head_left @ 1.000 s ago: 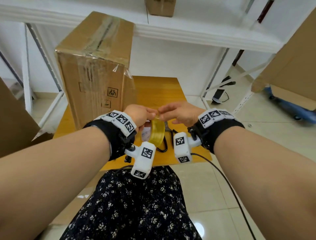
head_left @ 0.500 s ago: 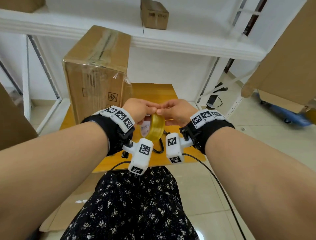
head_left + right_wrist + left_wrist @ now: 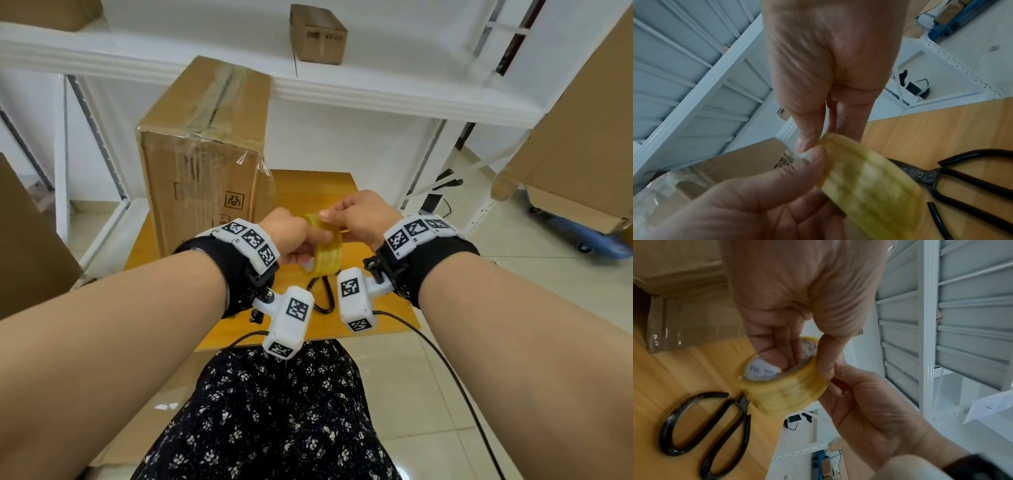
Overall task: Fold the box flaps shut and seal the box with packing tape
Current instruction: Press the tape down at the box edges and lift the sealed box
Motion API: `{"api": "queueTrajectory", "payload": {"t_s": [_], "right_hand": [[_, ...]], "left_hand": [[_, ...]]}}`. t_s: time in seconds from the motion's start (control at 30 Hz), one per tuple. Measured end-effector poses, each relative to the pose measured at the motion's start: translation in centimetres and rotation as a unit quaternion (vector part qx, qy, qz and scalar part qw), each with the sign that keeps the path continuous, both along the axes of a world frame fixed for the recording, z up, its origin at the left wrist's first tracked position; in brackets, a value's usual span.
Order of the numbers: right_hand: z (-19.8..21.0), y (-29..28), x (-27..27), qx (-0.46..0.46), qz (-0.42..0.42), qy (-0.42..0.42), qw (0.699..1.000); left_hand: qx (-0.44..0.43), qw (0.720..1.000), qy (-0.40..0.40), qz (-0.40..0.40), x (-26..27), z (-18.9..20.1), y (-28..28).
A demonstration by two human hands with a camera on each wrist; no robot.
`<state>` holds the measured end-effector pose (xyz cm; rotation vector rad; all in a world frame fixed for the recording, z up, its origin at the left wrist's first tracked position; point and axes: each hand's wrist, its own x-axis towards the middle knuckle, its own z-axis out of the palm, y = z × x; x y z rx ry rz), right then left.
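Both hands sit higher in the head view than a second ago, and the tall box (image 3: 202, 150) has slid lower and toward the centre of the frame, with more of the white shelf (image 3: 342, 92) showing above it. That box stands upright at centre left on the wooden desk (image 3: 308, 192), its top flaps closed under wrinkled clear tape. Both forearms reach in from the lower corners and meet just right of the box's lower front corner. Between them hangs the yellow tape roll (image 3: 327, 255), on edge, above the desk. The left hand (image 3: 291, 236) grips the roll, with fingers (image 3: 777, 344) curled through its white core and the thumb pressed on the outer winding. The right hand (image 3: 359, 219) pinches at the roll's top edge, thumb tip against a fingertip; whether a loose end of tape is caught there cannot be told. Black scissors (image 3: 705, 426) lie flat on the desk below the roll, untouched.
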<state>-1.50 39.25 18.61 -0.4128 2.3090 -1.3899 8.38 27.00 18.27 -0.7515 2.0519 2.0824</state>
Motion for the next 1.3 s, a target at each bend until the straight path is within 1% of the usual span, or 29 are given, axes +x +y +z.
{"api": "queueTrajectory", "payload": {"t_s": [0.07,0.17,0.27,0.43,0.57,0.73,0.87,0.93,1.03,1.13,1.2,1.27,1.3], "right_hand": [[-0.1,-0.1,0.1,0.022,0.003,0.005,1.0],[-0.5,0.1,0.2,0.031,-0.002,-0.009,0.999],[-0.8,0.3,0.0,0.042,-0.006,-0.017,0.999],[-0.7,-0.2,-0.5,0.052,-0.004,-0.008,0.999],[-0.3,-0.5,-0.4,0.059,0.024,0.001,0.998],[0.1,-0.5,-0.1,0.026,-0.007,-0.03,0.999],[-0.3,-0.8,-0.2,0.024,-0.048,-0.085,0.995],[-0.5,-0.9,-0.4,0.037,-0.06,-0.102,0.992],[-0.6,-0.6,-1.2,0.072,-0.053,-0.097,0.991],[-0.7,0.5,-1.4,0.067,-0.05,-0.115,0.99],[-0.8,1.5,-1.2,0.045,-0.013,-0.159,0.986],[-1.1,2.4,-0.9,-0.005,0.032,-0.215,0.976],[-1.3,2.8,-1.0,-0.011,0.042,-0.226,0.973]], "left_hand": [[-0.019,1.0,0.001,0.002,-0.6,-0.4,0.0],[-0.037,0.999,0.01,-0.023,-1.3,-0.8,0.4],[-0.088,0.996,-0.011,-0.034,-1.9,-1.2,0.4],[-0.142,0.989,-0.027,-0.026,-2.8,-1.1,0.5],[-0.148,0.988,-0.033,0.012,-2.8,-0.9,-0.3],[-0.148,0.989,0.002,-0.006,-2.5,-1.3,-0.2],[-0.175,0.984,0.024,-0.003,-2.5,-0.7,-0.4],[-0.182,0.983,0.032,-0.011,-2.4,-0.3,-0.5],[-0.175,0.983,0.044,-0.02,-2.4,-0.4,-0.4],[-0.135,0.989,0.049,-0.021,-2.2,-0.9,-0.2],[-0.105,0.993,0.054,-0.012,-2.3,-1.2,-0.2],[-0.085,0.995,0.053,-0.007,-2.5,-1.3,-0.3],[-0.071,0.996,0.05,-0.006,-2.8,-1.3,-0.3]]}}
